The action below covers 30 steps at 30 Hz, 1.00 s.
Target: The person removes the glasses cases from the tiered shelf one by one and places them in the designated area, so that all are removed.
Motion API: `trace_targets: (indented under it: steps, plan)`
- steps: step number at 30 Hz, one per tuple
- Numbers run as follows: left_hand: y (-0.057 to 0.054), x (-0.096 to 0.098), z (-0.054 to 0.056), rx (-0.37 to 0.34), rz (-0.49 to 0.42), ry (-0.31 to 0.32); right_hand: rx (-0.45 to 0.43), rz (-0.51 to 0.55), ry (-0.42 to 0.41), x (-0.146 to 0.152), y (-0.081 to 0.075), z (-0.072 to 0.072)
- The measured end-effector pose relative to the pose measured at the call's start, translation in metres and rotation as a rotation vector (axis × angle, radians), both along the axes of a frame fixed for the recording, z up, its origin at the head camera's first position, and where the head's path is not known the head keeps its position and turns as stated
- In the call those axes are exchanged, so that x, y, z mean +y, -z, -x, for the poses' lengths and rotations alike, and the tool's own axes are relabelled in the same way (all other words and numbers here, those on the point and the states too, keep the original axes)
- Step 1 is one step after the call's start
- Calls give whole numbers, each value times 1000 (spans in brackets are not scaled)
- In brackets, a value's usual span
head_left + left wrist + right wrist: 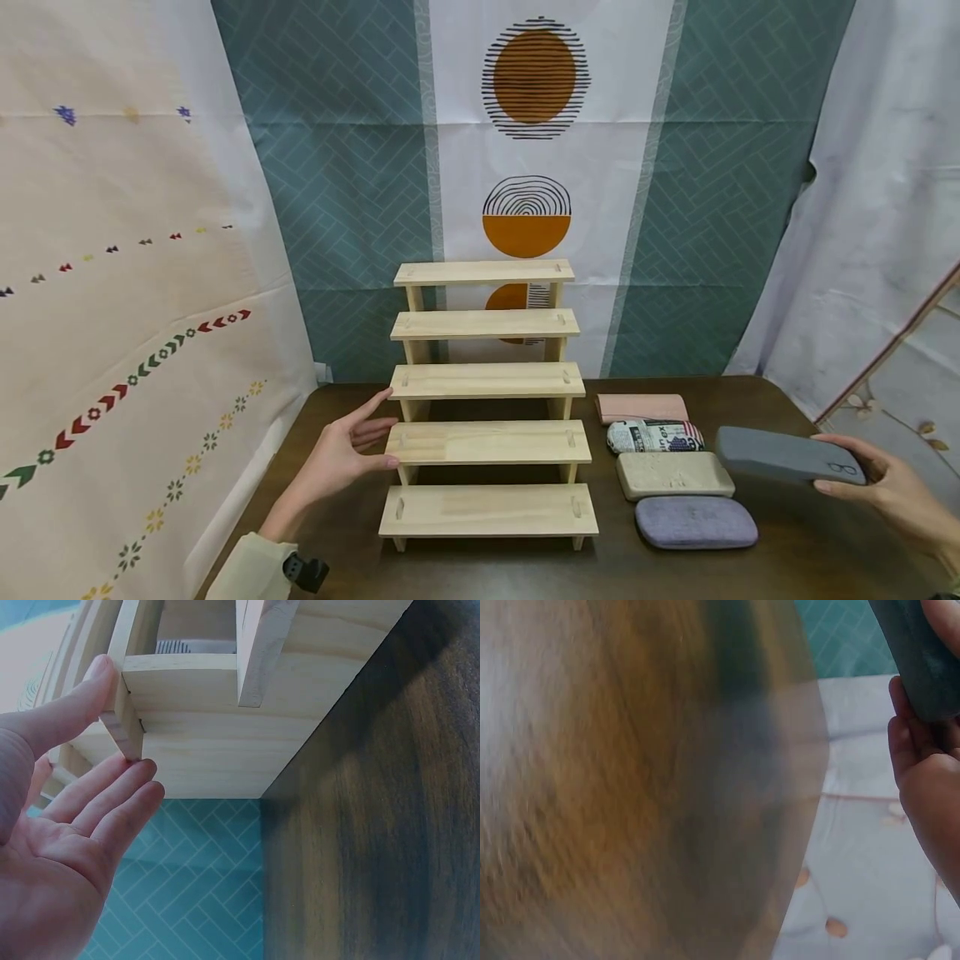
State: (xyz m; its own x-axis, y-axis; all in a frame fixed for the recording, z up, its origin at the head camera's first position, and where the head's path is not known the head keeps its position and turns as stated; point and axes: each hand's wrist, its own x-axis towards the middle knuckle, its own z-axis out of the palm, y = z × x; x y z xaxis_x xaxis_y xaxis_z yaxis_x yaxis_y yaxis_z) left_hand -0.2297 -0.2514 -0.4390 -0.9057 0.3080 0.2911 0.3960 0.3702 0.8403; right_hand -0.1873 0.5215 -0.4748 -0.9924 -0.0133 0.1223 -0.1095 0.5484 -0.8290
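Note:
A wooden stepped display rack [487, 497] stands on the dark table with several pale treads. My left hand [341, 458] is at the rack's left side. Its thumb and fingers pinch the end of the second-lowest tread [124, 724], as the left wrist view shows. Far to the right, my right hand [888, 492] grips the end of a dark grey glasses case [780, 454] with a small spectacles drawing on it. In the right wrist view only the end of that case [922, 667] shows, between thumb and fingers above the table's edge.
In a column right of the rack lie a pink case [643, 407], a printed case [656, 436], a cream case [675, 475] and a purple-grey glasses case [696, 522]. Patterned cloths [345, 167] hang behind and beside the brown table [480, 575].

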Motion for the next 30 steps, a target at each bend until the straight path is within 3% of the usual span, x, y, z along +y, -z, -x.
trace_targets:
  steps: [14, 21, 30]
  plan:
    - [2, 2, 1, -9, -18, 4, -182, -98, 43, 34, 14, -1]
    - [3, 2, 0, -10, -22, 2, -131, -190, 53, 44, 18, 2]
    - [1, 1, 1, 7, -24, 7, -193, -230, 60, 46, 23, 7]
